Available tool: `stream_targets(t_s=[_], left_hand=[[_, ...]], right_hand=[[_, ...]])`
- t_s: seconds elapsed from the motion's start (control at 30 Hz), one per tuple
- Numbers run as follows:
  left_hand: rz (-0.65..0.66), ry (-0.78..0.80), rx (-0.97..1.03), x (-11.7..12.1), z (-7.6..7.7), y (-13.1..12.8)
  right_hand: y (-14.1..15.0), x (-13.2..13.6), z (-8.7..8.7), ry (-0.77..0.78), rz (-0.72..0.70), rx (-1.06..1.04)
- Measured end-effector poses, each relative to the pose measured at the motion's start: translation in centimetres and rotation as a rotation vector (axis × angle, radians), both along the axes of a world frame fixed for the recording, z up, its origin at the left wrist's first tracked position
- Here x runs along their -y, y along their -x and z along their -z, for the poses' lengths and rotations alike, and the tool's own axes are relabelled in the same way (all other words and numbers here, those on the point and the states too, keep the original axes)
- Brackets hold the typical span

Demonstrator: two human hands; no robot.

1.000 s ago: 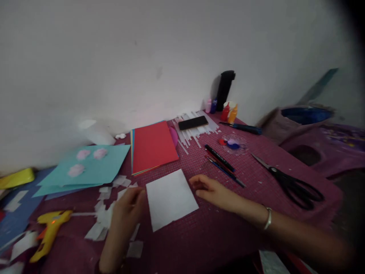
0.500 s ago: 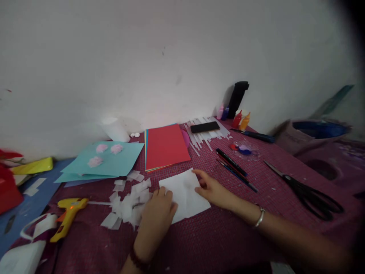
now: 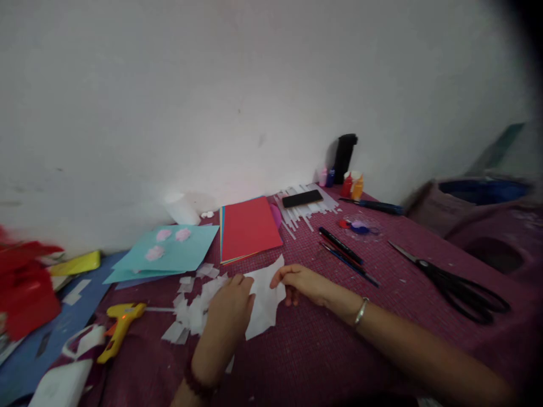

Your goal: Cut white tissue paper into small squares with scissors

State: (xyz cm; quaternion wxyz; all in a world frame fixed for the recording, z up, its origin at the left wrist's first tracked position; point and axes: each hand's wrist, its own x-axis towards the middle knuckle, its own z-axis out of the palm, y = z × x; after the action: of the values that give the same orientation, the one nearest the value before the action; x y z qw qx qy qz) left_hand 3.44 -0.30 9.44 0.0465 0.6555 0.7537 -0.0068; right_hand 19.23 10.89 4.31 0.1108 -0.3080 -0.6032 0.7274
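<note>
A white paper sheet (image 3: 263,308) lies between my hands, its right side lifted and bent off the cloth. My right hand (image 3: 299,282) pinches that raised edge between thumb and fingers. My left hand (image 3: 231,305) is closed over the sheet's left side, its fingers bent and the gripped edge hidden beneath them. Just left of it, a loose pile of small white paper pieces (image 3: 194,314) is partly covered by the hand. Further left lies a yellow hot glue gun (image 3: 121,328) with a glue stick in its back and a small orange light glowing.
Beyond my hands lie a red paper stack (image 3: 250,229) and light blue sheets (image 3: 169,251) bearing pink tufts. A phone (image 3: 302,198) rests on white strips. To the right are pens (image 3: 341,247), scissors (image 3: 449,282), a cutter (image 3: 375,206) and paint bottles (image 3: 357,187).
My right hand has moved left and now lifts the sheet's right side, which lay flat before. My left hand has stayed over the left side. The whole view has shifted slightly.
</note>
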Motion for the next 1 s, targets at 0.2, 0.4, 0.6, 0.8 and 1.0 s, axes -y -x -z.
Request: stream_targets(t_s=[0.2, 0.4, 0.6, 0.8, 1.0], left_hand=[[0.041, -0.170, 0.372, -1.0, -0.8, -0.1], [-0.053, -0.228, 0.923, -1.8, 1.1, 0.0], [-0.041, -0.170, 1.164, -1.9, 3.6, -0.4], [-0.106, -0.258, 1.079, -2.3, 6.1, -2.0], [-0.188, -0.231, 1.243, -2.4, 6.5, -1.9]], right_hand=[[-0.2, 0.1, 0.6, 0.005, -0.034, -0.147], [-0.2, 0.4, 1.0, -0.138, 0.000, -0.130], [-0.5, 0.4, 1.2, -0.365, 0.114, -0.104], [-0.7, 0.6, 1.2, -0.578, 0.181, -0.037], [-0.7, 1.0, 1.3, -0.669, 0.157, -0.055]])
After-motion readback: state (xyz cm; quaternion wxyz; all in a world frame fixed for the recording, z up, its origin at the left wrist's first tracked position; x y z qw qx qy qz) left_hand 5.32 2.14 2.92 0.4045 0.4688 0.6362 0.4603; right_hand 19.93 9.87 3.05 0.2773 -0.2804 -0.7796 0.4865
